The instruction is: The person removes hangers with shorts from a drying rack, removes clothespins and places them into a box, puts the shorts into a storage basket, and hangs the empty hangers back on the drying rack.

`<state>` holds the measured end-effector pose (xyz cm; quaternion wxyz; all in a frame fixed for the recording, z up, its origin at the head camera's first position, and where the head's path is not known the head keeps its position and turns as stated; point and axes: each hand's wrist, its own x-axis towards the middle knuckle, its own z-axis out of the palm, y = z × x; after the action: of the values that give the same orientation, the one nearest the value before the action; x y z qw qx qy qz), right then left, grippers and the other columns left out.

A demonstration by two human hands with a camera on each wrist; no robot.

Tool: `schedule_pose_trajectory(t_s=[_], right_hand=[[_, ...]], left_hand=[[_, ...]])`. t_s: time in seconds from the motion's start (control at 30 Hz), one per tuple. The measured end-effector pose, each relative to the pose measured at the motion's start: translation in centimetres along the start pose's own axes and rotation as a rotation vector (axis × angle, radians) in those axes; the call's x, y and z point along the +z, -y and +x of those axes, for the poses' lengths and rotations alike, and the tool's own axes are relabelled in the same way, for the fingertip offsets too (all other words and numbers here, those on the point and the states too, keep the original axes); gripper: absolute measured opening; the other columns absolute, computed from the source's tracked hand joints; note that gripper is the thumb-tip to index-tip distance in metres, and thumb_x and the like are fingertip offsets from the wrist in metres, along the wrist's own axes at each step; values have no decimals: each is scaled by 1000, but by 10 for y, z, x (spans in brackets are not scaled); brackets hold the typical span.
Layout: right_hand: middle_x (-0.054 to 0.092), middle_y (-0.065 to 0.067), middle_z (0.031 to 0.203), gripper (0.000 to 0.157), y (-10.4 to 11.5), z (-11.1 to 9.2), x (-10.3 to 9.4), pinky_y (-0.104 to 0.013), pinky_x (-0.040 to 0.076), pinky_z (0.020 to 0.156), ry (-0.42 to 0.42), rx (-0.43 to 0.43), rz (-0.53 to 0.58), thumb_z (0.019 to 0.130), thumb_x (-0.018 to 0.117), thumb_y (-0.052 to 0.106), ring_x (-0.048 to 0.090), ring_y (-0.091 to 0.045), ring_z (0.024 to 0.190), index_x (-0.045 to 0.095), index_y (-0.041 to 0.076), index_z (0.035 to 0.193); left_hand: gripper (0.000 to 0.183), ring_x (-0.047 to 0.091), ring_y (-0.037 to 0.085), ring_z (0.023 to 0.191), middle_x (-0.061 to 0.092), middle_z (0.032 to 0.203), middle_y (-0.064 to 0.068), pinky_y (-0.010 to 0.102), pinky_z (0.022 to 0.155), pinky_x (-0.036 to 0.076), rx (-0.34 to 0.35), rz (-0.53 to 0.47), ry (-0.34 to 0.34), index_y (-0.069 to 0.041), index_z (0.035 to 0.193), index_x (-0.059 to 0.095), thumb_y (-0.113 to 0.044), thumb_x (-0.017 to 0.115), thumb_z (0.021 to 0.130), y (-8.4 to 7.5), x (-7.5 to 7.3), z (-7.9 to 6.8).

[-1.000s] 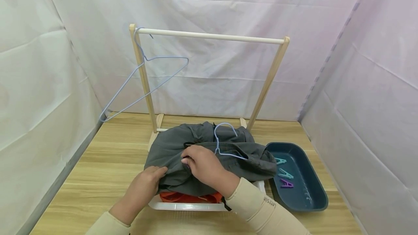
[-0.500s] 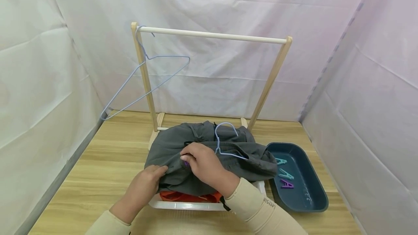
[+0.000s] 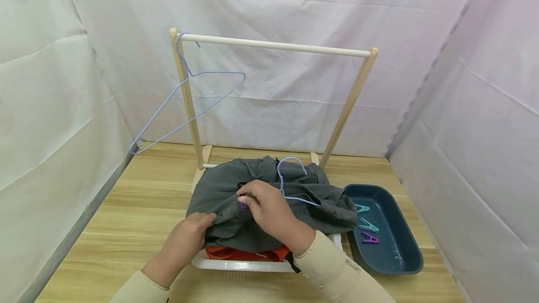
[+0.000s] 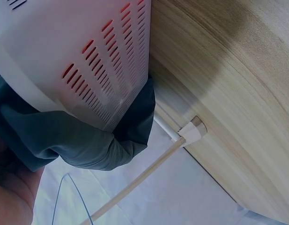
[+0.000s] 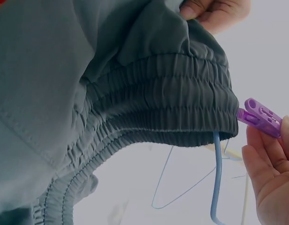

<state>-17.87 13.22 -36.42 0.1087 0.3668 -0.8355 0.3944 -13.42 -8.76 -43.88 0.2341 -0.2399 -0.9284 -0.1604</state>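
Dark grey elastic-waist trousers (image 3: 223, 183) lie bunched over a white basket (image 3: 244, 266). My right hand (image 3: 269, 207) pinches a purple clothespin (image 5: 260, 117) by its handle end. In the right wrist view, the clothespin's tip meets the edge of the gathered waistband (image 5: 163, 101). To the left, my left hand (image 3: 191, 233) grips a fold of the trousers, its thumb (image 5: 193, 8) on the cloth in the right wrist view. A blue wire hanger (image 3: 280, 172) runs into the waistband, with its hook standing out on top.
Behind stands a wooden rack (image 3: 273, 46), another blue hanger (image 3: 187, 76) hanging from its left end. A dark blue tray (image 3: 393, 228) at the right holds two teal clothespins (image 3: 368, 225) and a purple one (image 3: 370, 238). Orange cloth (image 3: 244, 253) shows inside the basket.
My right hand has shifted slightly to the right, and more of the purple clothespin shows between its fingers. My left hand stays in place on the trousers.
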Motion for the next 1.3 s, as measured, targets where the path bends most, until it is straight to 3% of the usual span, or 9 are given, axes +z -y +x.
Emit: schedule_pose_trajectory(t_s=[0.43,0.73,1.03,1.3], right_hand=[[66,-7,107,19,2,-10,-18,-27,54,75,-57,-17,6,90,64,6,62,-16,89,65,4,109],[65,-7,114,27,3,-21,-31,-28,54,77,-45,-45,-36,88,66,7,63,-17,98,63,4,115],[64,-5,116,36,0,-48,-57,-36,54,86,-8,10,-137,84,72,9,62,-18,106,62,5,118],[64,-4,115,45,-7,-73,-76,-40,55,86,-89,-2,-239,76,78,7,62,-21,108,61,8,118]], left_hand=[[38,64,23,73,66,80,8,34,63,56,26,-29,-33,0,94,68,19,69,62,1,0,-1],[40,64,22,73,66,79,7,33,62,56,32,-15,-39,-1,94,67,19,71,59,1,1,-1],[41,63,20,71,66,78,6,32,61,56,53,17,-70,-3,92,68,19,74,58,2,4,-1],[40,64,22,72,67,79,8,33,62,56,56,24,-82,-1,92,68,20,73,58,1,4,-1]])
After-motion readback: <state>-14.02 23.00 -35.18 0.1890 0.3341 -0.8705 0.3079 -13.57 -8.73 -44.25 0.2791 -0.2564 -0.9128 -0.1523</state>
